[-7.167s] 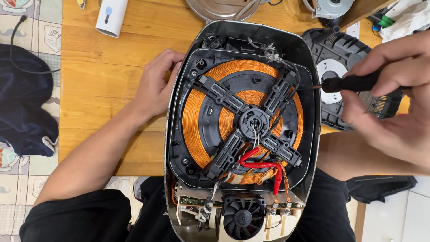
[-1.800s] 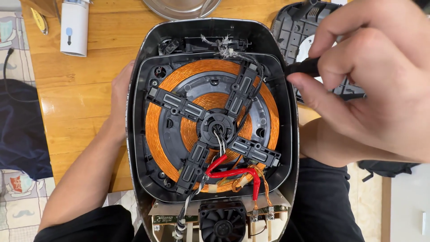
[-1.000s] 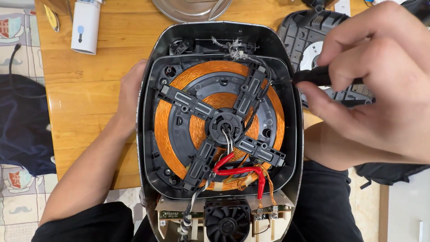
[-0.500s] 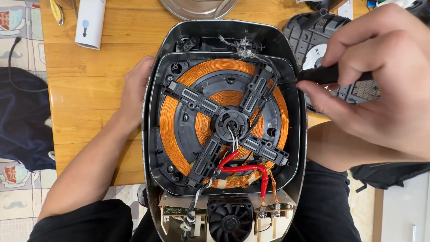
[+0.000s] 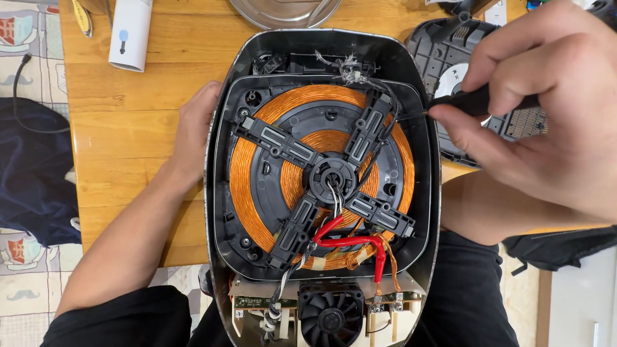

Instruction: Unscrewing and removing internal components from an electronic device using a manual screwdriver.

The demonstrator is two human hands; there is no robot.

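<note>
An opened induction cooker (image 5: 222,193) stands on end between my knees against the wooden table. Its copper coil (image 5: 247,167) lies exposed under a black cross-shaped bracket (image 5: 331,177), with red wires (image 5: 350,241) and a small fan (image 5: 331,318) below. My left hand (image 5: 193,128) presses flat against the left side of the casing. My right hand (image 5: 546,109) grips a black-handled screwdriver (image 5: 479,99), whose thin tip reaches the upper right rim of the coil tray.
A black plastic cover (image 5: 450,58) lies on the table behind my right hand. A white cylinder (image 5: 130,32) and a metal lid (image 5: 283,9) rest at the far edge. Dark cloth (image 5: 32,173) sits on the floor at left.
The view has shifted slightly, so the cooker appears lower and further right. My right hand stays with the screwdriver at the upper right rim; my left hand remains on the casing's side.
</note>
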